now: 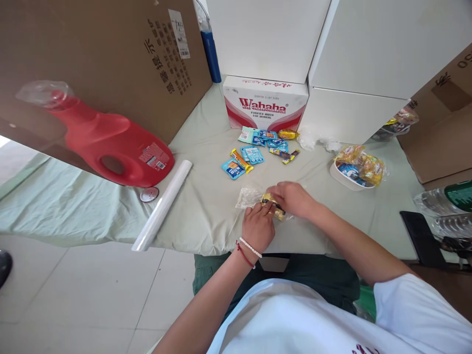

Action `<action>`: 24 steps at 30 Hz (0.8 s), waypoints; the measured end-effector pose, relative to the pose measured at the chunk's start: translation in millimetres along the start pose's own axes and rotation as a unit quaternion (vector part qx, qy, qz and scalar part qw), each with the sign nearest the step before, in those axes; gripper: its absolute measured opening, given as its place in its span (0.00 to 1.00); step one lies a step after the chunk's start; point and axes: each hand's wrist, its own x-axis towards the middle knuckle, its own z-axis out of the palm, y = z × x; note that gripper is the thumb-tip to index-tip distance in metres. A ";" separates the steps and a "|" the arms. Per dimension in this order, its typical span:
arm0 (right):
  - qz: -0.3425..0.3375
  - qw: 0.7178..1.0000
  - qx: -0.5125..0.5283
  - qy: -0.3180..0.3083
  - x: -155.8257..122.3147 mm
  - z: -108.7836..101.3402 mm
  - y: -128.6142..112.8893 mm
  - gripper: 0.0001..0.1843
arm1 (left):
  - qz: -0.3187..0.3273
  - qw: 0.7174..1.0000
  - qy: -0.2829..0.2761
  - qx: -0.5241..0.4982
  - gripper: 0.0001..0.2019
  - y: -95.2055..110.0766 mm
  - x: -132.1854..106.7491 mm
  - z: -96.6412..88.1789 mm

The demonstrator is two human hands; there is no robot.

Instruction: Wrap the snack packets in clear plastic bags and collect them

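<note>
Both my hands meet over a clear plastic bag [249, 196] that lies on the pale green cloth [206, 216] near the table's front edge. My left hand [258, 227], with red and white bracelets at the wrist, has its fingers curled on the bag and on yellow-wrapped snacks [273, 205] inside it. My right hand [293, 198] is closed over the same bag from the right. Beyond the hands lie several blue snack packets [252, 155] and yellow ones [288, 133], loose on the cloth.
A red detergent jug [110, 145] lies at the left, with a white roll [164, 204] beside it. A Wahaha box [265, 103] and white boxes [354, 64] stand behind. A white bowl [344, 178] of wrapped snacks sits right. A dark flat object [420, 238] lies far right.
</note>
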 end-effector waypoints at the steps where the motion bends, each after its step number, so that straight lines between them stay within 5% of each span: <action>1: -0.019 1.000 -0.009 -0.008 -10.9 7.5 -5.1 0.18 | -0.008 1.000 -0.010 -0.004 0.18 -1.8 0.1 0.3; 5: -0.036 0.999 0.009 -0.002 -37.7 40.2 -14.5 0.26 | -0.006 0.992 -0.035 -0.118 0.18 -20.0 -3.9 5.3; 8: -0.050 0.998 0.033 0.022 -41.3 55.3 -15.1 0.27 | -0.008 0.953 -0.006 -0.304 0.23 -36.6 -11.6 11.3; 13: -0.070 0.995 0.042 0.058 -35.0 64.4 -22.4 0.28 | -0.160 0.837 0.073 -0.518 0.11 -46.3 -24.1 17.7; 17: -0.058 0.995 0.055 0.066 -30.4 67.0 -25.7 0.26 | -0.287 0.800 0.149 -0.505 0.10 -58.0 -32.2 16.5; 21: -0.048 0.994 0.076 0.062 -31.0 70.3 -24.2 0.24 | -0.382 0.812 0.255 -0.361 0.13 -84.4 -28.3 7.2; 24: -0.043 0.994 0.082 0.058 -32.2 73.6 -25.0 0.24 | -0.345 0.865 0.251 -0.266 0.16 -98.9 -6.2 -7.1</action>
